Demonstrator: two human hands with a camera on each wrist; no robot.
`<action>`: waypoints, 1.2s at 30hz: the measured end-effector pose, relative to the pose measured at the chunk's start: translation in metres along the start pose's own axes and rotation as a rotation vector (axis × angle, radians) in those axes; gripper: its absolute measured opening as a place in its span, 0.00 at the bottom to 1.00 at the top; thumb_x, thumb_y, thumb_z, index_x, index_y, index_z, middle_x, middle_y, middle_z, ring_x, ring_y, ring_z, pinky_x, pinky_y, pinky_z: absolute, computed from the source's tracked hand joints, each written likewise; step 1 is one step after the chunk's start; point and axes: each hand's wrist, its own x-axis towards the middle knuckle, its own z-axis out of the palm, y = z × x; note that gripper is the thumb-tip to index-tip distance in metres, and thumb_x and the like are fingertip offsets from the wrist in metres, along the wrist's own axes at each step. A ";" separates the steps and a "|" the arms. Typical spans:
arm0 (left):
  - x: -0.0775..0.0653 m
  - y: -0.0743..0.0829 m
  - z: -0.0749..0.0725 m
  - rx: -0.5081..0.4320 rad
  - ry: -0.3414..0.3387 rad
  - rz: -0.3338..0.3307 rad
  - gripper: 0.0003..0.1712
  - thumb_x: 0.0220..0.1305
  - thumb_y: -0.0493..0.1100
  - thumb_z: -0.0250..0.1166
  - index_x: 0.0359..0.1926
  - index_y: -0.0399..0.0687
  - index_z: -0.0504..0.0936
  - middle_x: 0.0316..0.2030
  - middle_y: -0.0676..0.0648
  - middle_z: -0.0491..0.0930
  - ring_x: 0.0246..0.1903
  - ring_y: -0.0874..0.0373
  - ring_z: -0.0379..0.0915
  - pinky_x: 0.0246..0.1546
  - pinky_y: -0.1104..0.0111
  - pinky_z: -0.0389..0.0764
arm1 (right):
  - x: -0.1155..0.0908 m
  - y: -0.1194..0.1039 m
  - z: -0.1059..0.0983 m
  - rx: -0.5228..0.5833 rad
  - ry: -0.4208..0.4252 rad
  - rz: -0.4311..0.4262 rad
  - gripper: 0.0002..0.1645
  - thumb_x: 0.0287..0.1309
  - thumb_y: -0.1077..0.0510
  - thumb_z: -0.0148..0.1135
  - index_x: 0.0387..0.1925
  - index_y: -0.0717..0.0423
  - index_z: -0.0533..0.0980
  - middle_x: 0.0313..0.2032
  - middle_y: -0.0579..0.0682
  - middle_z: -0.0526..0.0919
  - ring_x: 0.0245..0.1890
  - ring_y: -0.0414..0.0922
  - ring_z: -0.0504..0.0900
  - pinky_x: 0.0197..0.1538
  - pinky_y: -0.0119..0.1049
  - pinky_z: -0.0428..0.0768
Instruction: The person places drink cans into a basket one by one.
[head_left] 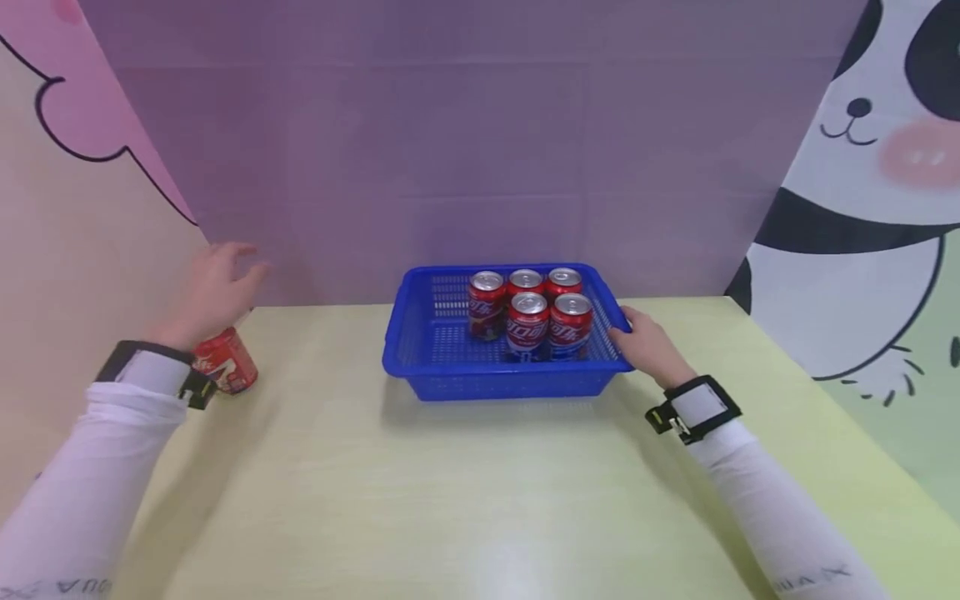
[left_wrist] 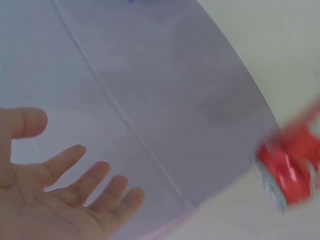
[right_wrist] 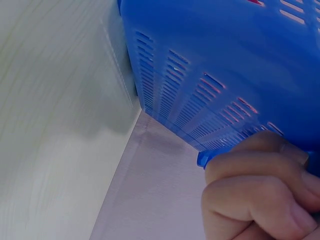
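My right hand (head_left: 651, 346) grips the right rim of a blue plastic basket (head_left: 491, 371), and its curled fingers show at the edge in the right wrist view. Several red soda cans (head_left: 528, 329) stand upright inside, grouped in the basket's middle and right. My left hand (head_left: 213, 292) is raised at the far left, its palm bare and its fingers spread in a loose bend. Below that hand, near the wrist, is another red can (head_left: 228, 362), partly hidden by the wrist and strap. In the left wrist view this can looks blurred, apart from the fingers.
A pale wooden table (head_left: 450, 483) lies under everything. Behind it rises a purple-grey panel (head_left: 487, 150). Walls with cartoon pictures flank both sides, including a panda (head_left: 847, 308) at the right. The basket stands near the table's back edge.
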 end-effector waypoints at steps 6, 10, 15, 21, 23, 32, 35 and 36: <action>-0.002 -0.034 -0.015 0.213 -0.173 -0.140 0.49 0.72 0.66 0.39 0.70 0.24 0.54 0.65 0.18 0.52 0.64 0.20 0.41 0.58 0.28 0.46 | 0.002 -0.002 0.004 0.021 -0.037 0.018 0.32 0.71 0.59 0.45 0.69 0.74 0.55 0.48 0.69 0.76 0.42 0.58 0.80 0.47 0.52 0.79; 0.003 -0.058 -0.006 0.249 -0.243 -0.162 0.54 0.69 0.71 0.42 0.71 0.24 0.53 0.64 0.17 0.52 0.64 0.19 0.40 0.58 0.28 0.43 | -0.001 -0.002 0.001 0.023 -0.042 0.017 0.32 0.71 0.59 0.46 0.69 0.75 0.55 0.48 0.69 0.77 0.41 0.57 0.80 0.46 0.51 0.79; 0.008 -0.086 0.006 0.260 -0.292 -0.153 0.58 0.67 0.73 0.43 0.71 0.23 0.49 0.65 0.16 0.50 0.64 0.19 0.38 0.60 0.29 0.39 | -0.002 -0.002 0.001 0.027 -0.036 0.003 0.33 0.71 0.60 0.46 0.69 0.75 0.54 0.49 0.70 0.76 0.43 0.58 0.79 0.48 0.53 0.77; 0.010 -0.106 0.016 0.272 -0.353 -0.184 0.59 0.68 0.73 0.43 0.71 0.22 0.46 0.66 0.16 0.46 0.63 0.17 0.35 0.60 0.30 0.37 | -0.001 -0.001 0.002 0.012 -0.027 -0.002 0.32 0.70 0.60 0.47 0.69 0.76 0.56 0.48 0.69 0.76 0.42 0.57 0.79 0.48 0.53 0.77; 0.008 -0.109 0.020 0.287 -0.376 -0.195 0.59 0.67 0.74 0.44 0.71 0.22 0.47 0.65 0.16 0.47 0.63 0.17 0.36 0.60 0.29 0.38 | -0.002 0.000 0.003 0.013 -0.027 0.005 0.32 0.70 0.60 0.47 0.69 0.76 0.56 0.48 0.69 0.77 0.42 0.57 0.79 0.48 0.53 0.77; 0.005 -0.117 0.029 0.378 -0.389 -0.163 0.56 0.60 0.67 0.62 0.67 0.23 0.58 0.59 0.16 0.61 0.58 0.20 0.55 0.58 0.32 0.57 | -0.003 -0.001 0.002 0.028 -0.029 0.021 0.33 0.71 0.59 0.46 0.70 0.75 0.54 0.49 0.70 0.76 0.44 0.59 0.79 0.48 0.53 0.78; 0.006 -0.121 0.030 0.385 -0.387 -0.145 0.53 0.53 0.62 0.69 0.65 0.24 0.62 0.55 0.20 0.70 0.54 0.24 0.65 0.52 0.36 0.68 | -0.001 -0.001 0.003 0.035 -0.043 0.036 0.34 0.72 0.58 0.45 0.71 0.73 0.52 0.51 0.70 0.75 0.45 0.59 0.78 0.49 0.54 0.78; 0.007 -0.123 0.030 0.388 -0.391 -0.137 0.53 0.51 0.60 0.71 0.64 0.25 0.62 0.52 0.22 0.73 0.52 0.27 0.68 0.50 0.38 0.71 | -0.001 -0.001 0.003 0.036 -0.046 0.040 0.34 0.72 0.58 0.45 0.71 0.73 0.52 0.52 0.70 0.74 0.45 0.59 0.78 0.50 0.54 0.77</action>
